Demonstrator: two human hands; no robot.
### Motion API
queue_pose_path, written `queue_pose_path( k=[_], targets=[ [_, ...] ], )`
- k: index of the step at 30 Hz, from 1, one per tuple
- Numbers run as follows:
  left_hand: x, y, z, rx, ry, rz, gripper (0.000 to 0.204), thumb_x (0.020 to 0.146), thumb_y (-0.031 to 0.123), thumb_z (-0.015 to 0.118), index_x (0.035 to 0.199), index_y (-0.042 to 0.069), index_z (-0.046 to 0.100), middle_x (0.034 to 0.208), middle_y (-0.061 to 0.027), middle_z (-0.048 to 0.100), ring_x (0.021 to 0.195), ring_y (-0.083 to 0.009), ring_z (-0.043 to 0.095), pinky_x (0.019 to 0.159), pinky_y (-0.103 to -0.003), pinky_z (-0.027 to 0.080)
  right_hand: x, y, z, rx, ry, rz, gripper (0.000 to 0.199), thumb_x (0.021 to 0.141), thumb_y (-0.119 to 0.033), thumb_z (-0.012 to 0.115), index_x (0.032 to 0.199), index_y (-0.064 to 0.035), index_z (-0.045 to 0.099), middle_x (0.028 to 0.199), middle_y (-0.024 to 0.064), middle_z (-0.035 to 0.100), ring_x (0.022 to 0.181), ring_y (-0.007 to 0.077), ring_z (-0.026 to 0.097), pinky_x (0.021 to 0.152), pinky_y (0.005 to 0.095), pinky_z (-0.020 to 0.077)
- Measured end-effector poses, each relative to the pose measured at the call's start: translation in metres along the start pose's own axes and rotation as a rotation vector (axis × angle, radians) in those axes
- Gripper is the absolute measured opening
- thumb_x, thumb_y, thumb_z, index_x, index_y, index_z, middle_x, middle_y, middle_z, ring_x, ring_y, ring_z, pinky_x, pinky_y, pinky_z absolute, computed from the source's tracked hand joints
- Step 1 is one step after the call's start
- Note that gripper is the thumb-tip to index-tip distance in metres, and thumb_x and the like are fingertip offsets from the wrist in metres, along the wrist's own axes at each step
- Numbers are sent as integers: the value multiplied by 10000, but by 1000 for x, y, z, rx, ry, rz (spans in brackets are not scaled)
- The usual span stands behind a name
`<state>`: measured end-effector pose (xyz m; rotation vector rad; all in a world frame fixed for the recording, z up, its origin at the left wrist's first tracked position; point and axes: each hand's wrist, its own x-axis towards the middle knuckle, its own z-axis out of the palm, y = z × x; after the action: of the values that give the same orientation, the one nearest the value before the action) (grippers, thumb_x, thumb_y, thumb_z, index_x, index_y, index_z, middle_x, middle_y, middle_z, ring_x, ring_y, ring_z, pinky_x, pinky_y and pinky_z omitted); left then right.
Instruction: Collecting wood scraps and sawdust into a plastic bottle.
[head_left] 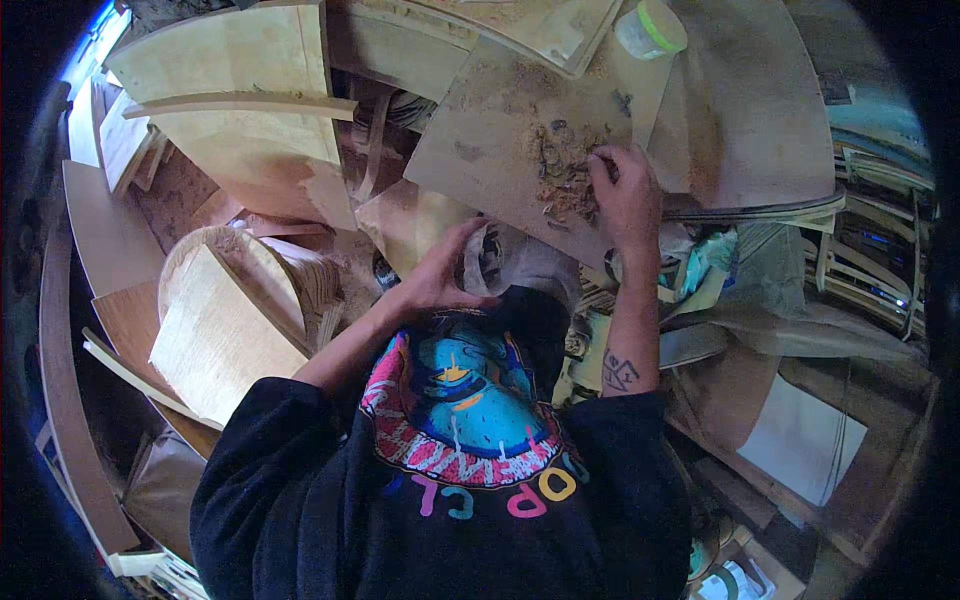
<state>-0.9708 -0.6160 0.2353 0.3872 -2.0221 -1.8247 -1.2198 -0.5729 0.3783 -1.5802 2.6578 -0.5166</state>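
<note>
On the dusty board in front of me lies a heap of small dark hardware pieces (565, 170), probably screws, mixed with sawdust. My right hand (627, 190) is at the heap's right edge, fingers bent and pinched together; whatever they hold is hidden. Below the board's near edge, close to my body, my left hand (440, 272) curves round a clear plastic container (490, 252) with dark bits showing inside. Its thumb and fingers grip the container's left side.
A white tub with a green rim (650, 28) stands at the board's far side. Curved plywood panels (250, 140) and a round stack of wooden pieces (230, 290) are on the left. To the right are slatted wooden frames (870, 260) and a white sheet (803, 437).
</note>
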Motion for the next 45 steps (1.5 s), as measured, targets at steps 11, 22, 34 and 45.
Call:
queue_pose_path(
  k=[11, 22, 34, 45],
  targets=[
    [-5, -16, 0, -11, 3, 15, 1110, 577, 368, 861, 1427, 9, 245, 1421, -197, 335, 1330, -325, 325, 1102, -409, 267, -4, -11, -10, 96, -126, -232, 133, 831, -165, 600, 896, -53, 629, 920, 129, 587, 914, 351, 580, 783, 438, 474],
    [-3, -13, 3, 2, 24, 36, 1105, 550, 358, 873, 1410, 11, 271, 1385, -199, 372, 1291, -326, 376, 1077, -407, 302, -8, -2, -8, -32, -211, -305, 169, 864, -131, 575, 994, -23, 568, 981, 173, 581, 923, 386, 550, 805, 444, 446],
    [-3, -5, 2, -74, 10, 11, 1087, 574, 243, 887, 1425, 31, 244, 1396, -121, 365, 1302, -233, 358, 1097, -369, 280, -36, -56, -45, 323, -352, -391, 155, 839, -124, 609, 968, -40, 615, 934, 129, 589, 915, 347, 566, 807, 424, 457],
    [-5, -7, -1, -71, 43, 30, 1060, 584, 331, 860, 1407, 9, 275, 1367, -188, 401, 1276, -308, 399, 1072, -393, 317, 0, -47, 16, 71, -47, -155, 181, 869, -212, 585, 976, -73, 630, 959, 131, 603, 868, 369, 594, 751, 456, 462]
  ],
)
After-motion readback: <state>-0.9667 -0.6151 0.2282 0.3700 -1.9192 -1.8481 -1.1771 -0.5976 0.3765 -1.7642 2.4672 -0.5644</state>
